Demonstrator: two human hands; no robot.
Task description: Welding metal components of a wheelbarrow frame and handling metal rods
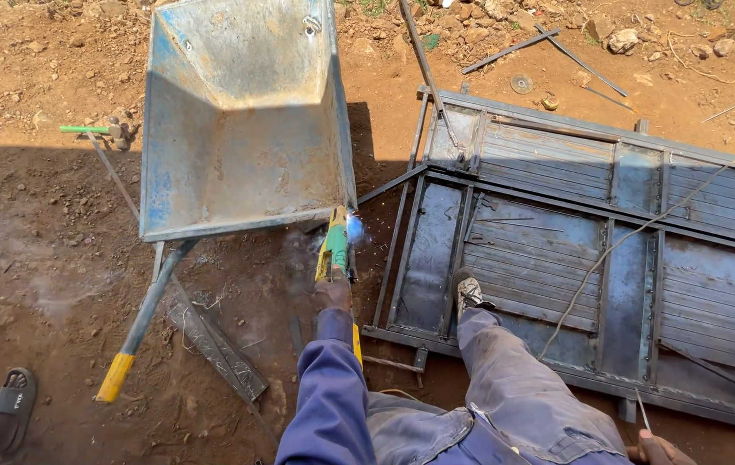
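Outdoor yard, bare reddish dirt (pixel 57 258) all over with pebbles and bigger stones (pixel 624 40) near the top edge. Strong sun up there, big hard shadow over the lower half. Loose metal strips (pixel 510 50) lie scattered on the ground.

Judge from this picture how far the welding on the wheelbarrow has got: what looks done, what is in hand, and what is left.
Done: the wheelbarrow tray is propped up, with its handle attached. In hand: the left hand holds the welding tool, sparking at the tray's lower corner. The right hand holds a thin rod. Left: cannot tell how much of the seam remains; glare and smoke hide it.
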